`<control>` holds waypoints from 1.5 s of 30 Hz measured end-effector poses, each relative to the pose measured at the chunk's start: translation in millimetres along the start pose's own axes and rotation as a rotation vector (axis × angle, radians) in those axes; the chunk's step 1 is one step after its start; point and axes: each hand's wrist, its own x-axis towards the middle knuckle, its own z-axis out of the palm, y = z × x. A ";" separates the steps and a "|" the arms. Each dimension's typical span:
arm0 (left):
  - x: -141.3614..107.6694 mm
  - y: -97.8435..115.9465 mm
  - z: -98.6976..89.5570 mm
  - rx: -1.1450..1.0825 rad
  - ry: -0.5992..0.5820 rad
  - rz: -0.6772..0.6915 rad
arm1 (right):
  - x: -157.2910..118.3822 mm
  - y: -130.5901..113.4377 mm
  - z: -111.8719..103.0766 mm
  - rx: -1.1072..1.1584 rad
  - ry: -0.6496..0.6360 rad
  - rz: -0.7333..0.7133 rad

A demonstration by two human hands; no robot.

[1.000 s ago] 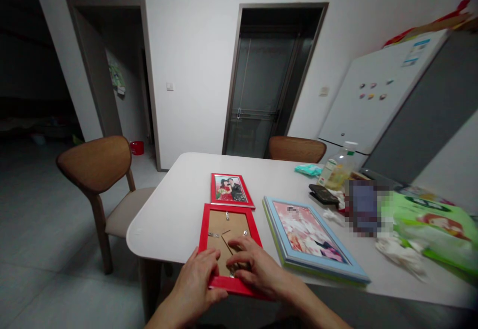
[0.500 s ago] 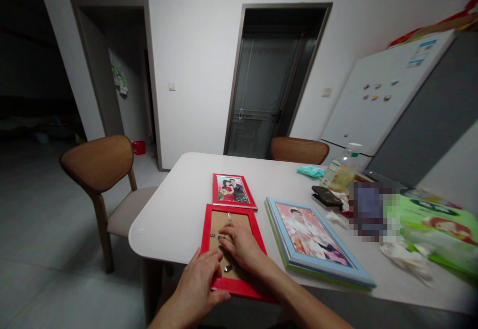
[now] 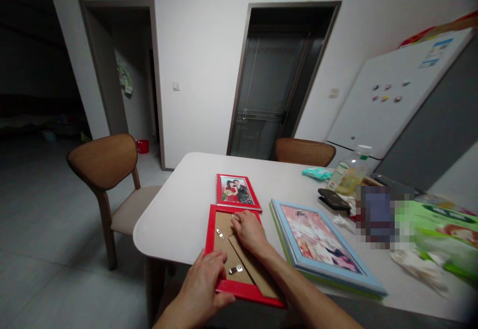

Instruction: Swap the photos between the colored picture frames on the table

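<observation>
A red picture frame (image 3: 211, 227) lies face down at the table's near edge, its brown backing board (image 3: 233, 257) showing. My left hand (image 3: 201, 280) grips the frame's lower left corner, thumb on the front edge and fingers curled over the side. Near the top of the board, the fingers of my right hand (image 3: 249, 229) are bent together at a small metal clip (image 3: 234, 216), partly hiding it. Two more clips show, one at the left (image 3: 219, 233) and one lower down (image 3: 235, 270). My right forearm covers the frame's right side.
Beyond it lies a second red frame (image 3: 257, 199) with a couple's photo. To the right is a stack of frames topped by a light blue one (image 3: 295, 257). Farther right are a bottle (image 3: 349, 172), a black wallet-like item (image 3: 333, 199), crumpled tissues (image 3: 420, 272) and a green tissue pack (image 3: 440, 219).
My right hand has moved from the left clip up to the top clip. The left clip now sits at a different angle. My left hand keeps its hold on the corner.
</observation>
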 end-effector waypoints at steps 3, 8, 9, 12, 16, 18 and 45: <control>0.1 0.6 -0.3 -0.005 -0.012 -0.027 | 6.7 4.6 3.2 -0.078 -0.045 0.043; 0.8 -1.0 1.4 -0.004 -0.001 -0.017 | 9.1 0.7 5.0 -0.044 -0.044 0.051; 0.8 -1.8 2.0 -0.004 0.002 -0.015 | 7.1 0.9 2.4 -0.021 -0.040 0.042; 0.5 -3.4 3.1 -0.003 0.005 -0.017 | -7.8 4.6 -11.6 0.064 -0.032 -0.011; -0.6 -2.0 3.5 -0.006 -0.004 -0.017 | -41.0 8.2 -30.0 0.094 -0.126 -0.039; -0.8 -0.7 4.5 -0.002 -0.010 -0.011 | -53.7 6.3 -32.4 0.076 -0.149 -0.034; 12.2 -41.6 -51.2 -1.118 0.358 -0.440 | -40.9 -3.4 -55.9 0.223 -0.029 -0.018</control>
